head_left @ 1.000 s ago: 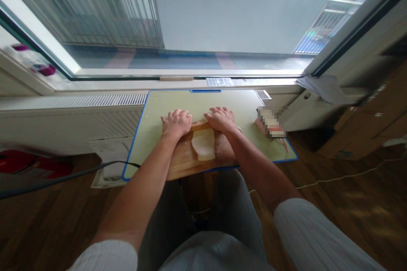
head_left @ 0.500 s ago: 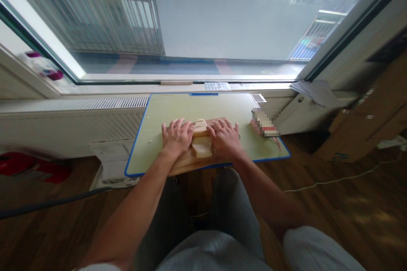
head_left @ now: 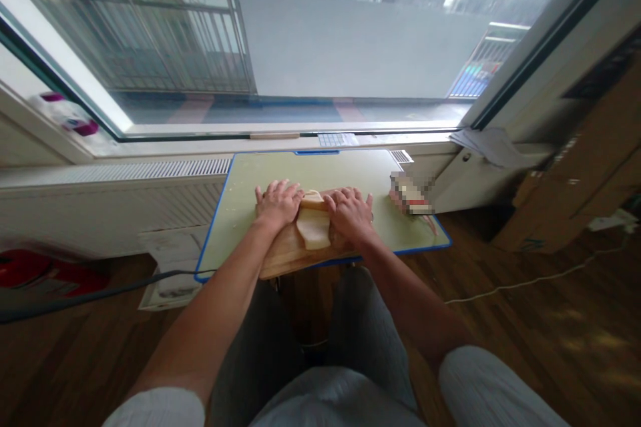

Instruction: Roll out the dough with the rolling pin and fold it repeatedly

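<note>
A wooden rolling pin (head_left: 314,203) lies across a sheet of pale dough (head_left: 314,230) on a wooden cutting board (head_left: 283,255). Over the pin's left part rests my left hand (head_left: 280,201), palm down, its fingers draped across the top. My right hand (head_left: 349,211) lies on the right part in the same way. Only the middle of the pin shows between them. Most of the dough spreads on the near side of the pin, and a small flap shows beyond it. Beneath the board is a pale green folding table (head_left: 260,167) with a blue rim.
A partly pixelated item (head_left: 413,197) lies at the table's right end. Behind the table are a radiator (head_left: 125,207) and a window sill with a purple-capped bottle (head_left: 70,115). A red fire extinguisher (head_left: 45,273) lies at left; a cardboard box (head_left: 545,207) stands at right.
Both hands and the rolling pin have moved forward, away from me, over the dough. More of the dough shows on the near side. The view has shifted slightly.
</note>
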`<state>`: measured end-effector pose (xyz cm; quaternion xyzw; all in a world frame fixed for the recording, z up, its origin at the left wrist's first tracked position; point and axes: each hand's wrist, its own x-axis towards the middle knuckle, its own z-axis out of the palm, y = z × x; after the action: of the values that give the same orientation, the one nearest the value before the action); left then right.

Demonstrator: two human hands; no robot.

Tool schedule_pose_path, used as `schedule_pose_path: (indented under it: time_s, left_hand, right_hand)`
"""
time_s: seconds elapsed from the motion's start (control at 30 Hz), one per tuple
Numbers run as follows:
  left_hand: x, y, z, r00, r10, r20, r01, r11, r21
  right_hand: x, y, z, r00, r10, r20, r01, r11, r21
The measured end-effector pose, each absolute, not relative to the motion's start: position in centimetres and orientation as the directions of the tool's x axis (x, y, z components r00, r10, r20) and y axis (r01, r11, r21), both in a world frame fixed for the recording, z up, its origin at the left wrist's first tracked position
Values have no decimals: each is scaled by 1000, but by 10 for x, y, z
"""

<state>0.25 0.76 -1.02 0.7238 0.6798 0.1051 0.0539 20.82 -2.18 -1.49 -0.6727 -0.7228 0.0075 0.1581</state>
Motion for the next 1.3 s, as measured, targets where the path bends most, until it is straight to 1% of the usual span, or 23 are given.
schedule_pose_path:
  time_s: [0.13,0.3,0.5,0.63,0.87,1.07,1.3]
  left_hand:
    - [7,23,-9,65,993,99,976,-83,199]
    - [15,45,-5,60,994,96,977,-78,201]
    - [24,78,0,56,998,-1,982,-55,183]
    - [25,88,0,71,997,-27,982,-65,178]
    - [20,68,-6,77,994,74,978,-89,186]
    - [12,42,-9,90,989,118,970,-114,216]
    - [2,3,-17,83,984,159,961,-121,247]
  right_hand:
    - [210,-9,-17,-29,975,219,978,72,-193]
    - [214,13,-14,10,989,147,980,20,-199]
    - [224,45,-13,34,997,63,965,-16,-260]
    - [226,53,-13,24,999,33,966,-15,-259]
    - [222,34,-13,11,998,67,973,4,-229]
    - [213,3,-11,-3,988,152,981,32,-193]
    - [210,-26,-15,-45,982,186,974,85,-211]
